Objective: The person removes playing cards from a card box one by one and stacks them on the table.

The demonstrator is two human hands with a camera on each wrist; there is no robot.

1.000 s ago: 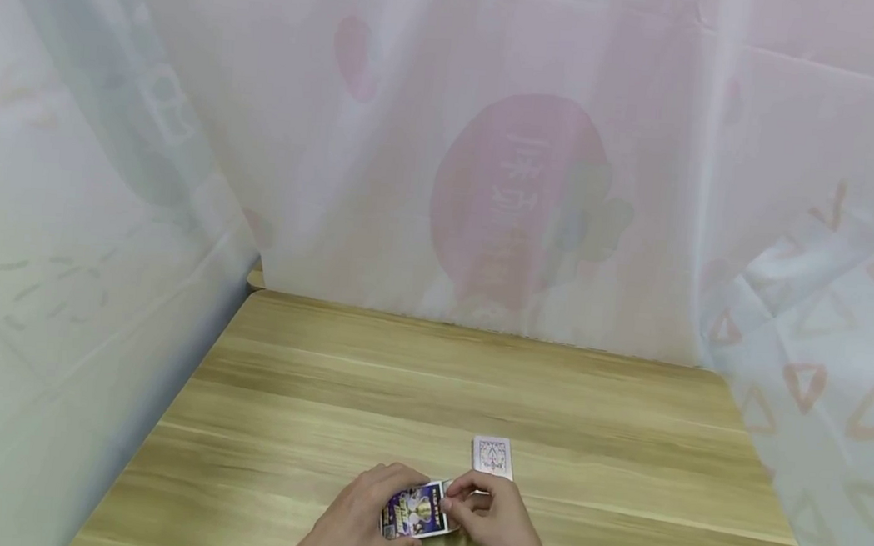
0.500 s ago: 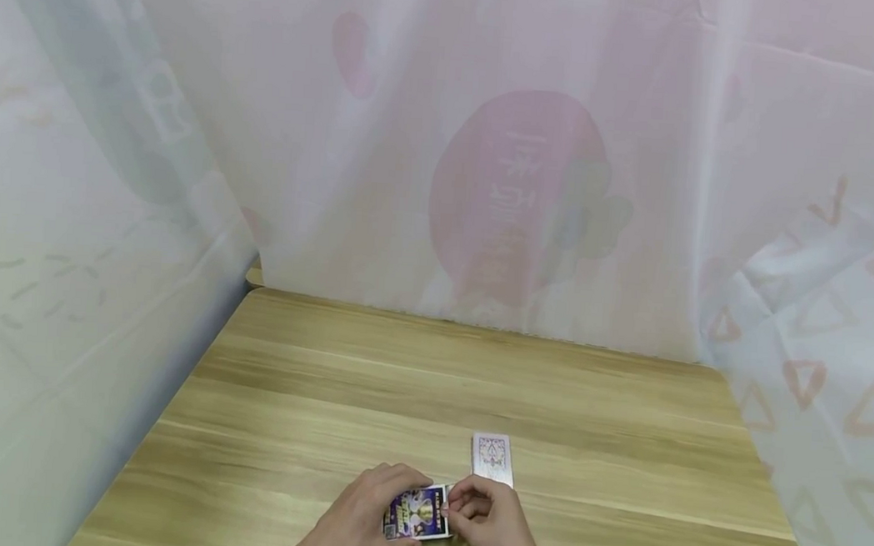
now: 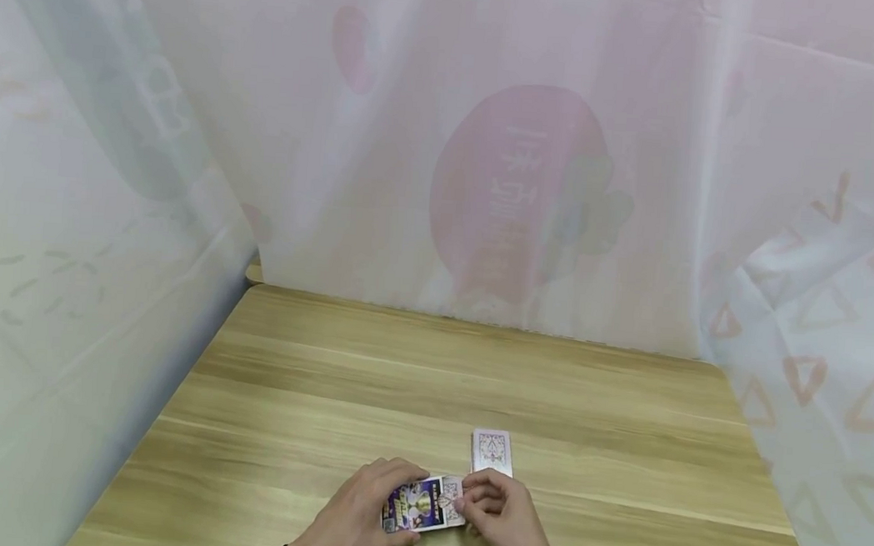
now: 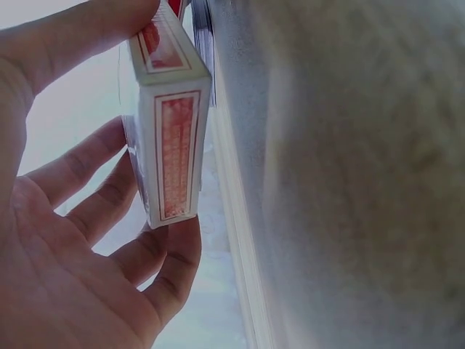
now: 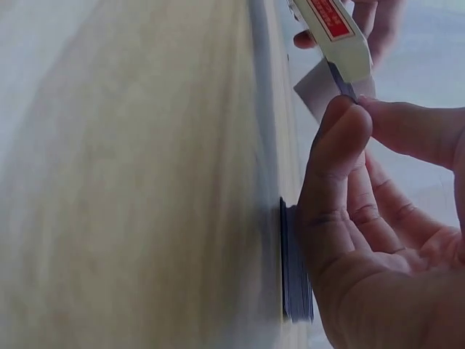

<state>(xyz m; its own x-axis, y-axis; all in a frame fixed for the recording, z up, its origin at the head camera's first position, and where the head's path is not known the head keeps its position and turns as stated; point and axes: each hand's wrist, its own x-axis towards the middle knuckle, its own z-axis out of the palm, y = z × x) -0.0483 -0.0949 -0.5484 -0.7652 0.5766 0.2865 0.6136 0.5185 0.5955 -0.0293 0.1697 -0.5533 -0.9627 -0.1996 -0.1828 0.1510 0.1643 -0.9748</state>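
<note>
My left hand grips a playing card box by its long edges, the printed purple and gold face turned up. The left wrist view shows the red-panelled end of the box between thumb and fingers. Out of the box's right end stick playing cards with an ornate back. Thumb and forefinger of my right hand pinch their outer end. In the right wrist view the cards show as a thin dark edge below a white flap. How many are pinched I cannot tell.
A squared stack of playing cards lies back up on the wooden table, just behind my right hand. Pale printed sheets hang at the back and along both sides of the table.
The right hand has drawn the cards partly out of the box to the right, so their patterned back now shows. The left hand keeps its grip on the box.
</note>
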